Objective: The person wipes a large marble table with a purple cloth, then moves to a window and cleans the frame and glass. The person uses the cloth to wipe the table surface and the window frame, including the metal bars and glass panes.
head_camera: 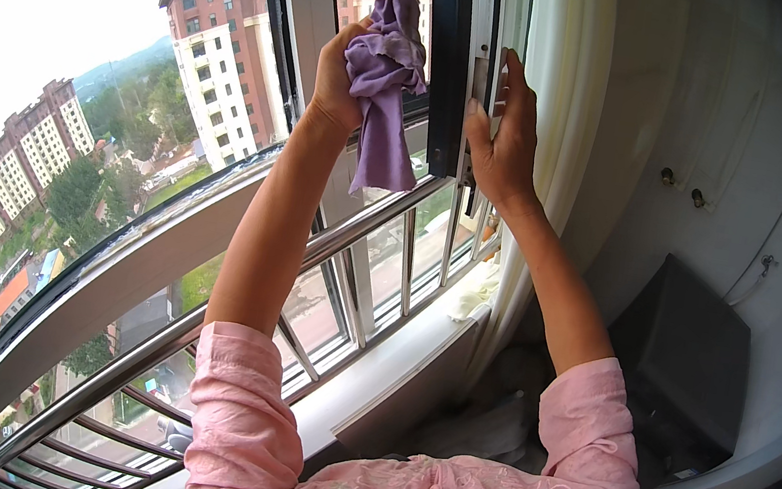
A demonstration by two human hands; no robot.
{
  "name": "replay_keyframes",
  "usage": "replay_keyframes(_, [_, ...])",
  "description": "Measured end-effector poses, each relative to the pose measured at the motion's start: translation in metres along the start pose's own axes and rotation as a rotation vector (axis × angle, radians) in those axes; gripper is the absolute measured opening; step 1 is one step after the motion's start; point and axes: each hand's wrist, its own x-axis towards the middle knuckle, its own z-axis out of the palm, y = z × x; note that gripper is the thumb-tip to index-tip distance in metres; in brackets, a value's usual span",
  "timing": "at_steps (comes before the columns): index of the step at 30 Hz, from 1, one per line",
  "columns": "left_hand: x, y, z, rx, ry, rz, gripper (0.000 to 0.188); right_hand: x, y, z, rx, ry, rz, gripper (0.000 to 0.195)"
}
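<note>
My left hand [341, 78] holds up a crumpled purple cloth [389, 70], whose loose end hangs down in front of the window. To its right, my right hand [506, 136] is at the edge of a narrow window sash [447, 63] with a dark frame. The thumb lies on the near side of the edge and the fingers reach behind it, partly hidden. Both arms are raised, in rolled pink sleeves.
A stainless steel guard rail [339, 237] with upright bars runs along the window above a white sill [370, 386]. A pale curtain [565, 119] hangs at the right. Beyond it stands a dark grey box-like object [684, 364] by the wall. High buildings [214, 59] show outside.
</note>
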Motion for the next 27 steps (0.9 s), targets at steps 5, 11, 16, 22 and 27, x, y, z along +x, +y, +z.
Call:
replay_keyframes(5, [0.016, -0.009, -0.004, 0.107, 0.087, 0.086, 0.027, 0.001, 0.005, -0.001, 0.024, 0.028, -0.02, 0.07])
replay_keyframes(11, [0.078, 0.004, -0.004, 0.246, 0.01, 0.26, 0.02, 0.001, 0.0, 0.007, 0.032, 0.051, -0.06, 0.071])
replay_keyframes(16, [0.062, -0.024, 0.008, 0.133, -0.085, 0.237, 0.019, 0.0, 0.007, 0.006, -0.001, 0.097, -0.117, 0.071])
replay_keyframes(22, [0.0, -0.06, 0.012, 0.346, 0.188, 0.201, 0.016, -0.004, 0.014, 0.005, -0.063, 0.08, -0.124, 0.066])
replay_keyframes(27, [-0.043, -0.096, -0.001, 0.513, 0.303, 0.1, 0.019, 0.002, 0.013, -0.002, -0.001, 0.028, -0.16, 0.069])
